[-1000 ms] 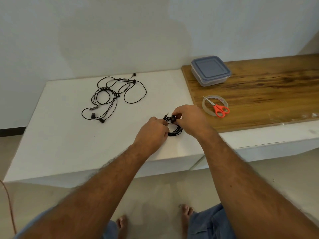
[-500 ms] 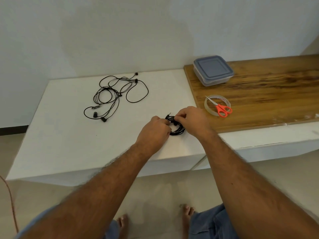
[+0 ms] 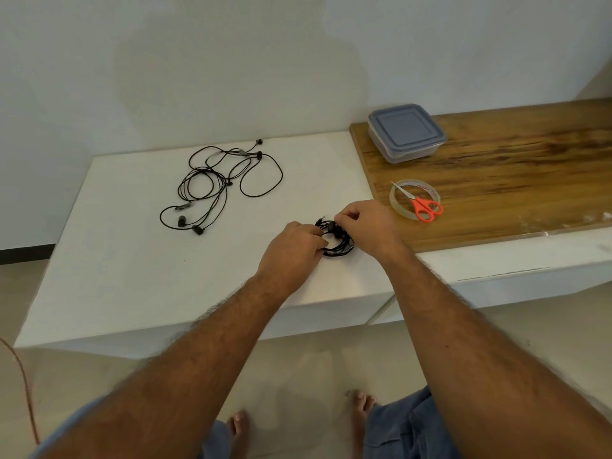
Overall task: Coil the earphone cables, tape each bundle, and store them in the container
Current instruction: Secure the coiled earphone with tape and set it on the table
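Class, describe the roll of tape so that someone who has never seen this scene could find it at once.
Start at the wooden board on the right of the white table. Near its front left corner, in front of the lidded container, lies the roll of tape. It is the only clear ring there, and the orange-handled scissors rest across it.

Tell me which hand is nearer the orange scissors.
Right. The right hand grips the coiled earphone bundle just left of the scissors; the left hand holds the bundle's far side, farther off.
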The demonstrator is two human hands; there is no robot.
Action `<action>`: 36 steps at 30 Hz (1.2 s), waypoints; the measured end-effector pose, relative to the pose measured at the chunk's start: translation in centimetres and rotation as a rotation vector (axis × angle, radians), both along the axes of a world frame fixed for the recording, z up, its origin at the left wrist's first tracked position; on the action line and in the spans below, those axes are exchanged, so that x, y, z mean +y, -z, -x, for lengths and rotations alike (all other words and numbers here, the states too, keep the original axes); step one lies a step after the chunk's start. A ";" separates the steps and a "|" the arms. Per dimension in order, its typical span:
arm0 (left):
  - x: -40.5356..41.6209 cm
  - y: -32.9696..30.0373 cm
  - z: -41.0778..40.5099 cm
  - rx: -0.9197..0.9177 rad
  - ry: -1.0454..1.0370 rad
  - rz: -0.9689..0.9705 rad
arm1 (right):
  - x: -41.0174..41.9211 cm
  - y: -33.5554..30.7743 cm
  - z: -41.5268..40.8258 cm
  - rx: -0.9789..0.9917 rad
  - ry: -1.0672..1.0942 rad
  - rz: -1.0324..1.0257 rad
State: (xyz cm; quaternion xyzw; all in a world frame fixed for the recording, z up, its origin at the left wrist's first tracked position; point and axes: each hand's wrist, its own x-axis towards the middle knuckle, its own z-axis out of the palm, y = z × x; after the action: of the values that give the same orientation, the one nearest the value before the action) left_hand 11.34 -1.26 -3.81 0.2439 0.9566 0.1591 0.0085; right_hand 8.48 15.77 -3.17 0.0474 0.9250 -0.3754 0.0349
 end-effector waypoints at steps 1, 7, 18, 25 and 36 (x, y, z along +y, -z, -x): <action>0.0 0.0 0.0 -0.001 -0.001 0.001 | 0.1 -0.1 0.0 0.003 0.011 0.009; 0.0 -0.6 -0.5 0.001 -0.010 -0.019 | 0.6 -0.2 0.1 0.017 0.046 0.048; -0.3 -1.1 -0.6 0.042 -0.090 -0.166 | 3.1 -1.7 -0.2 0.106 0.193 0.114; 1.6 -2.2 0.3 0.073 -0.176 -0.317 | 10.0 -3.2 -1.2 0.077 0.360 -0.161; 9.2 -2.4 3.1 -0.206 -0.396 -0.515 | 11.4 -2.8 -1.0 -0.009 0.235 -0.244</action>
State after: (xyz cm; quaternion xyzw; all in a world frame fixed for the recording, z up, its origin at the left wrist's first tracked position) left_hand 8.27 7.94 -1.37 0.0301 0.9079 0.4179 0.0123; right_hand 9.44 27.21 -0.36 0.1606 0.9517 -0.2615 -0.0109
